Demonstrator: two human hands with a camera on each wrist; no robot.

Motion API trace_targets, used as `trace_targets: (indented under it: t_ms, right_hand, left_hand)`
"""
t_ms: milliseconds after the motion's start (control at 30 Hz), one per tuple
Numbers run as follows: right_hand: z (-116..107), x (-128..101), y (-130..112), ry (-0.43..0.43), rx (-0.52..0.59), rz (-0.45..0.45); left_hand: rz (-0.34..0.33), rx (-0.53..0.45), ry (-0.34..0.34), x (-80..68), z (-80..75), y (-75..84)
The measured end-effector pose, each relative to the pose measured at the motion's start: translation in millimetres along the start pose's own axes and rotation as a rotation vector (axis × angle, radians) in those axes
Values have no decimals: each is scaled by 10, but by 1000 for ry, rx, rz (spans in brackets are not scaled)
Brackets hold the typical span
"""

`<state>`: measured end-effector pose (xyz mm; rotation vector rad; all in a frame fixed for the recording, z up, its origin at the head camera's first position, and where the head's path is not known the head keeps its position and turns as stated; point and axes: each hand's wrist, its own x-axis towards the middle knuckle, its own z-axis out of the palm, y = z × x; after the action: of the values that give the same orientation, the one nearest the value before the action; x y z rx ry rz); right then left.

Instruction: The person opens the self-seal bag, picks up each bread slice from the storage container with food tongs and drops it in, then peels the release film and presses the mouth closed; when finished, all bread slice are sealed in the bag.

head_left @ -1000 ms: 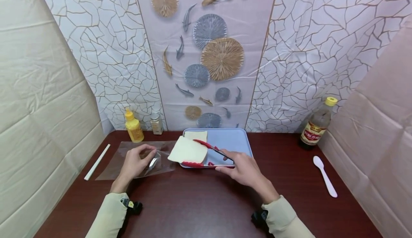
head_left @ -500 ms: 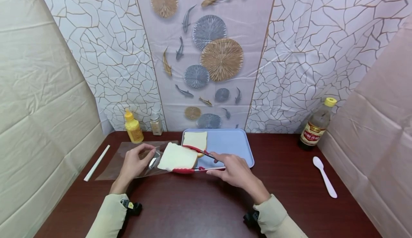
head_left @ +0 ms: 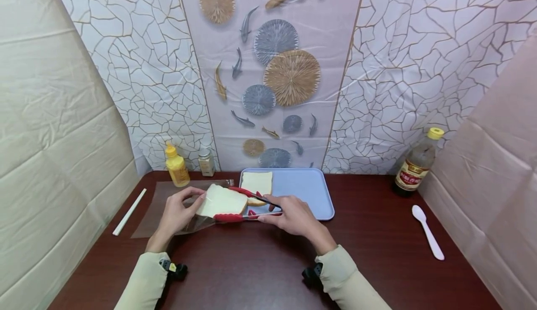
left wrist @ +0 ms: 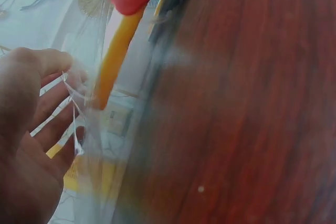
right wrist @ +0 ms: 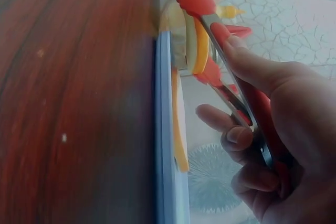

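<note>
My right hand (head_left: 293, 214) grips a pair of red-tipped tongs (right wrist: 247, 93), whose tips clasp a slice of bread (head_left: 222, 201). The slice is raised at the left end of the blue tray (head_left: 302, 193), its far end at the clear plastic bag (head_left: 157, 212). With thumb and fingers, my left hand (head_left: 174, 212) pinches the bag's edge and holds its mouth up. In the left wrist view, the slice's brown crust (left wrist: 113, 61) shows behind the clear film. A second slice of bread (head_left: 260, 182) lies on the tray's left part.
A yellow squeeze bottle (head_left: 178, 168) and a small shaker jar (head_left: 206, 163) stand at the back left. White chopsticks (head_left: 129, 212) lie by the left edge. On the right are a dark sauce bottle (head_left: 415, 165) and a white spoon (head_left: 428, 233).
My right hand has moved left with the tongs, carrying the slice off the tray to the bag's mouth beside my left fingers. The left hand has kept its pinch on the bag.
</note>
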<state>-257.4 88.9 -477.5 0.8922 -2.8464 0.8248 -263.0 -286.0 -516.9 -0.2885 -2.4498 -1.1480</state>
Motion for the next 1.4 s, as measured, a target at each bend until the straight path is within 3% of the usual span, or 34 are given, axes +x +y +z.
trace_targets:
  t_ms: [167, 400, 667, 1033, 1400]
  right_hand:
    - [91, 57, 0, -25, 3, -19]
    - [154, 67, -10, -19, -10, -4]
    - [204, 135, -51, -29, 36, -53]
    - [470, 368, -178, -35, 80, -101]
    - [602, 547, -310, -29, 83, -96]
  left_hand:
    - [6, 24, 11, -3, 0, 10]
    - [28, -54, 22, -8, -8, 37]
    - [8, -59, -41, -26, -18, -2]
    - [-31, -94, -67, -10, -46, -12]
    - [20, -143, -48, 38, -6, 55]
